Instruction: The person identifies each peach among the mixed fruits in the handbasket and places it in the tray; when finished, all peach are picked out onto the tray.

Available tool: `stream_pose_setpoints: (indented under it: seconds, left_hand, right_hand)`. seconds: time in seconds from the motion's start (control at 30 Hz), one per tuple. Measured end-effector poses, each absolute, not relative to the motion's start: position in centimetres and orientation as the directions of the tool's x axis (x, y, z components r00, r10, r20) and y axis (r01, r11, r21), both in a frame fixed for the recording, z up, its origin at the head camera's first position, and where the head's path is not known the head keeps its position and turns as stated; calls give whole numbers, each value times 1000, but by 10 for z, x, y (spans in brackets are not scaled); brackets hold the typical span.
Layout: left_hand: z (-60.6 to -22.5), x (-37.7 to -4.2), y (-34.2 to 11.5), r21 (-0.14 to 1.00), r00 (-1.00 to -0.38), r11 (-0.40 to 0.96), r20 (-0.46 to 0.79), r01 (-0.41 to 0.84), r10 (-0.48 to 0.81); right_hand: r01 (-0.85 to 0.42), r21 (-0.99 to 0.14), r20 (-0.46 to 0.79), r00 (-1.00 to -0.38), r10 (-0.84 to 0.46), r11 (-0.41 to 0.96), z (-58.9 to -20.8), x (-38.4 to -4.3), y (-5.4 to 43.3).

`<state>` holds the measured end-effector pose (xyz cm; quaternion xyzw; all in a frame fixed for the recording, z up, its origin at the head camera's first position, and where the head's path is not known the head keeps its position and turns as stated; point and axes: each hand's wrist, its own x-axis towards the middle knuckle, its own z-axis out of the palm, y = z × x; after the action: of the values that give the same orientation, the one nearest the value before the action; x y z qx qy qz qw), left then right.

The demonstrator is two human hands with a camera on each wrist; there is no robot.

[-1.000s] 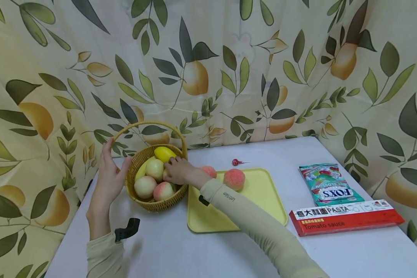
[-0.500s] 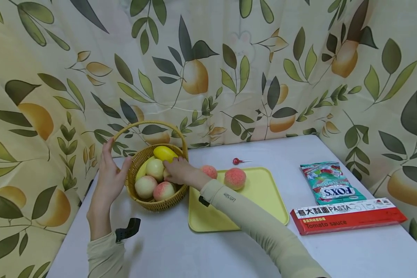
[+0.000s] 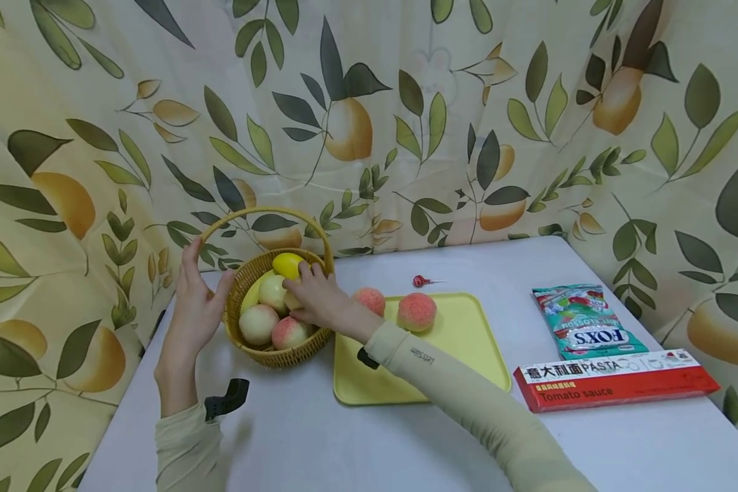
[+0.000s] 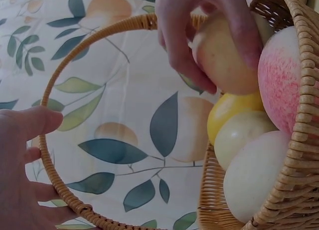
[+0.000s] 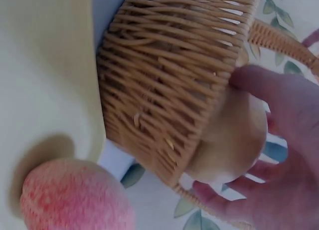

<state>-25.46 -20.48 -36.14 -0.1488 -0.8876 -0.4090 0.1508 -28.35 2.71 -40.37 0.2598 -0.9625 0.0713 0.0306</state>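
A wicker basket (image 3: 289, 355) stands at the left, heaped with fruit. My left hand (image 3: 198, 307) touches its arched handle (image 3: 264, 210) at the left, fingers long and thumb spread away; in the left wrist view the handle runs between thumb and fingers. Inside the basket's right rim, my right hand (image 3: 322, 297) grips a pale yellowish peach (image 4: 227, 55), fingers and thumb round its sides. Close by lie a yellow lemon (image 3: 288, 264), a pale green round fruit (image 3: 273, 294), a whitish peach (image 3: 259, 324), a pink-blushed peach (image 3: 291, 333) and a partly hidden banana (image 3: 252, 294).
A yellow tray (image 3: 369, 383) sits right of the basket, with a pink peach (image 3: 416, 312) on it and another pink peach (image 3: 370, 301) by its left edge. Behind lies a red lollipop (image 3: 419, 281). Farther right are a teal candy bag (image 3: 584, 321) and a red pasta box (image 3: 615, 386).
My right hand has shifted slightly up and right within the basket, and more of the peach it grips now shows. The left hand stays at the handle.
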Motion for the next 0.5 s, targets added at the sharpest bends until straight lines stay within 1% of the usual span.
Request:
stream_pose_setpoints:
  seconds: [0.13,0.37,0.5]
  left_hand:
    - [-359,-255,-207,686,-914,620,382,381,138]
    - [-358,-256,-205,678,-902,614,408,403,141]
    - [-358,-255,-204,684,-905,612,400,398,142]
  right_hand:
    - [-525,-109,113,-850,-515,844,-398,-276,35]
    - [-588,-172,147,-808,-570,790,-385,-258,53]
    - [-559,-235,125,-829,-546,795,-375,-243,76]
